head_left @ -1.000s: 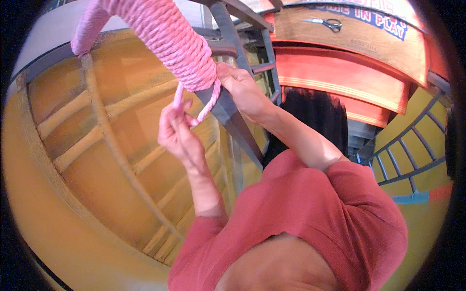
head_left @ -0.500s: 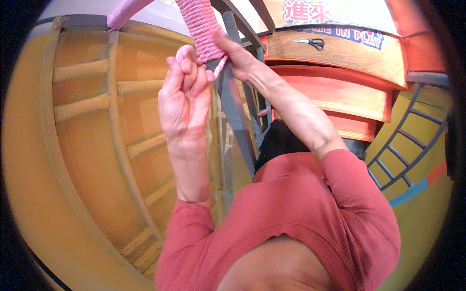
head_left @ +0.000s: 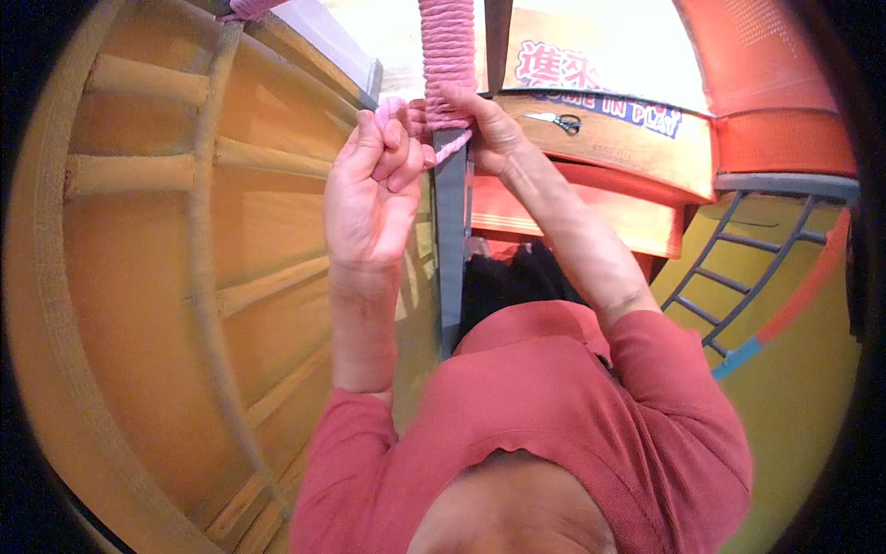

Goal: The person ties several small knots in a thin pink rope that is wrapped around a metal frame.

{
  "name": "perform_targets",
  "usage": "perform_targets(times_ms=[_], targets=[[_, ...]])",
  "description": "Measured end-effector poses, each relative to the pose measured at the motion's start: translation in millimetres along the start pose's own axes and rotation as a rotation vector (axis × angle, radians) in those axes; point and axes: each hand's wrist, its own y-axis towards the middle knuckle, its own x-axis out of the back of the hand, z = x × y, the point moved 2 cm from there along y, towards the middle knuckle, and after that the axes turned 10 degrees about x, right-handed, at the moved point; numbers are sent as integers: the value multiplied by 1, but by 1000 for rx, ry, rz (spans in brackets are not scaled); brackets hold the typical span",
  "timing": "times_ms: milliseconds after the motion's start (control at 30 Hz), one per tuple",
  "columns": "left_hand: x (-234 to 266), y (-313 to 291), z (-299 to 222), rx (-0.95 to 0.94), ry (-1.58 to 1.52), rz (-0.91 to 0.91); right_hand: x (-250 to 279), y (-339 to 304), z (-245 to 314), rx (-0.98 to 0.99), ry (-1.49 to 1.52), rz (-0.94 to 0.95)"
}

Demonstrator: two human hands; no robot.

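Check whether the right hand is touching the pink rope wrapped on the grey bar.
Touching: the head view shows the right hand pressed against the lowest coils of pink rope.

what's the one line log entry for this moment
left hand: fist shut on loose pink rope end | right hand: pressing pink rope wrapping against grey metal bar | steel scissors: lying on wooden board behind

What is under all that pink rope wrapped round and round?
A grey metal bar comes out below the pink rope wrapping. Higher up, the rope covers it, so that part is hidden.
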Motion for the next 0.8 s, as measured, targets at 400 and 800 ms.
perform_targets(times_ms=[400, 800], targets=[[13, 17, 1, -51, -118, -20, 5, -17, 26, 53, -869, -166], [9, 6, 3, -144, -267, -156, -52, 25, 61, 1374, -2298, 1830]])
